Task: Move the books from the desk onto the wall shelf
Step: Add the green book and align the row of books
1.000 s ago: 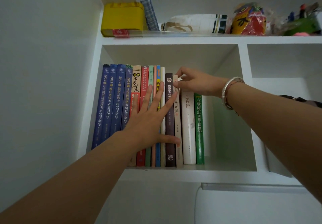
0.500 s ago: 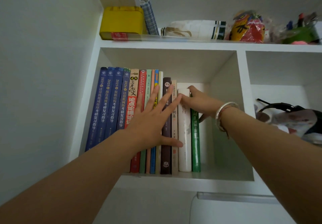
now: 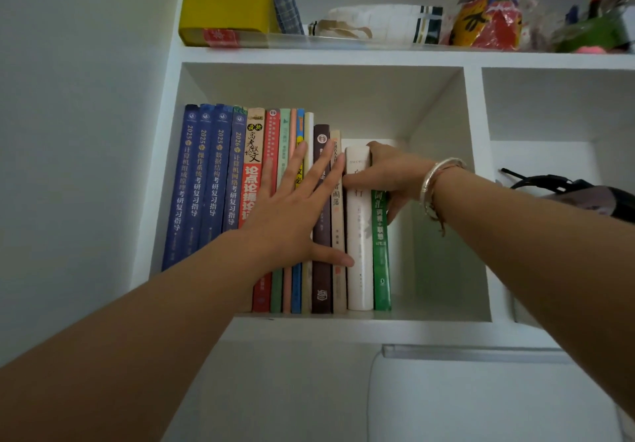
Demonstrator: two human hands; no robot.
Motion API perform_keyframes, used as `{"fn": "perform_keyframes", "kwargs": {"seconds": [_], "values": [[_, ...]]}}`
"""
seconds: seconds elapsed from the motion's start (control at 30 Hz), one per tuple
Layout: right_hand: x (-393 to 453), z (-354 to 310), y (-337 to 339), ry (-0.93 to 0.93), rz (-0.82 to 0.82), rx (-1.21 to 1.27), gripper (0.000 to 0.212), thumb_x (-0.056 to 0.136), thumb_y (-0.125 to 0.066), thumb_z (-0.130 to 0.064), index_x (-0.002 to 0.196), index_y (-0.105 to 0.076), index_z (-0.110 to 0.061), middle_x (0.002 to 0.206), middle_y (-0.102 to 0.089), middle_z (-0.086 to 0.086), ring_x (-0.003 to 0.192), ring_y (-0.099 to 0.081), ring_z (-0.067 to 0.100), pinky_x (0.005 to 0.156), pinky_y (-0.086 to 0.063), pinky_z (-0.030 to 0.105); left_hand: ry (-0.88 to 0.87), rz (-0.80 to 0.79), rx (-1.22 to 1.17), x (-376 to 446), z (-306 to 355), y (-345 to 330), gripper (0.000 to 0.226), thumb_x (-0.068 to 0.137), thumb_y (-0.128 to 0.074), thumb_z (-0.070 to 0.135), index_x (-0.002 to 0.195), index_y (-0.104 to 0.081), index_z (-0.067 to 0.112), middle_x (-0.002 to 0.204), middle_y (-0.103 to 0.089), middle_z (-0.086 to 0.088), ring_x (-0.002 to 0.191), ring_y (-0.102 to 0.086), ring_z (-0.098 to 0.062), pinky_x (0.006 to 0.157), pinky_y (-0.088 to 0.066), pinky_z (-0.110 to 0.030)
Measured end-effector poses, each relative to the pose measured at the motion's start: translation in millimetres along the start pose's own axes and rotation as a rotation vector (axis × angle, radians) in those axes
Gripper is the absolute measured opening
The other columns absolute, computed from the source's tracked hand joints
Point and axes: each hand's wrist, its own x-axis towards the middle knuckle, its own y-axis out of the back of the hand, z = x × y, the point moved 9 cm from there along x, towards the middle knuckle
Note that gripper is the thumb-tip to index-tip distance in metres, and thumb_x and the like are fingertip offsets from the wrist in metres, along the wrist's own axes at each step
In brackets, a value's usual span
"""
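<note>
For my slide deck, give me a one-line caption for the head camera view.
Left hand pressed flat on upright book spines, right hand holding the white book and green book at the row's end.

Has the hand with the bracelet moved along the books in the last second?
Yes. The right hand has shifted rightward along the row: it was at the top of the brown and beige books, and now grips the white book and green book.
</note>
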Motion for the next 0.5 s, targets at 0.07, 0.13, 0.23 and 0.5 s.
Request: {"fn": "perform_keyframes", "kwargs": {"seconds": [0.07, 0.13, 0.23, 0.5], "values": [[-5, -2, -1, -0.011, -0.037, 0.071, 0.056, 0.075, -0.070, -0.032, 0.120, -0.043, -0.012, 0.105, -0.068, 0.011, 0.083, -0.072, 0.035, 0.065, -0.059, 0.054, 0.004, 0.001, 0.002, 0, 0, 0, 0.132, 0.054, -0.044, 0.092, 0.141, 0.034, 0.030, 0.152, 0.038, 0.006, 0.139, 0.036, -0.026, 0.113, 0.014, -0.060], [-12, -5, 1, -0.012, -0.053, 0.095, 0.053, 0.078, -0.069, -0.029, 0.120, -0.042, -0.011, 0.103, -0.067, 0.012, 0.082, -0.072, 0.037, 0.064, -0.058, 0.057, 0.007, 0.002, 0.000, 0, 0, 0, 0.132, 0.054, -0.044, 0.092, 0.141, 0.033, 0.029, 0.152, 0.038, 0.006, 0.139, 0.036, -0.026, 0.113, 0.013, -0.061], [-19, -11, 3, -0.001, -0.073, 0.102, 0.057, 0.079, -0.071, -0.030, 0.124, -0.040, -0.012, 0.105, -0.067, 0.013, 0.083, -0.072, 0.037, 0.065, -0.058, 0.057, 0.008, -0.006, 0.004, 1, 0, 0, 0.132, 0.053, -0.042, 0.092, 0.141, 0.034, 0.029, 0.152, 0.037, 0.006, 0.140, 0.035, -0.027, 0.113, 0.012, -0.061], [-21, -15, 4, 0.008, -0.093, 0.112, 0.057, 0.077, -0.071, -0.032, 0.122, -0.044, -0.010, 0.101, -0.070, 0.016, 0.079, -0.073, 0.037, 0.062, -0.059, 0.054, 0.012, -0.021, -0.002, 1, 0, -3, 0.131, 0.052, -0.040, 0.092, 0.138, 0.037, 0.029, 0.152, 0.039, 0.005, 0.139, 0.036, -0.027, 0.113, 0.010, -0.062]]}}
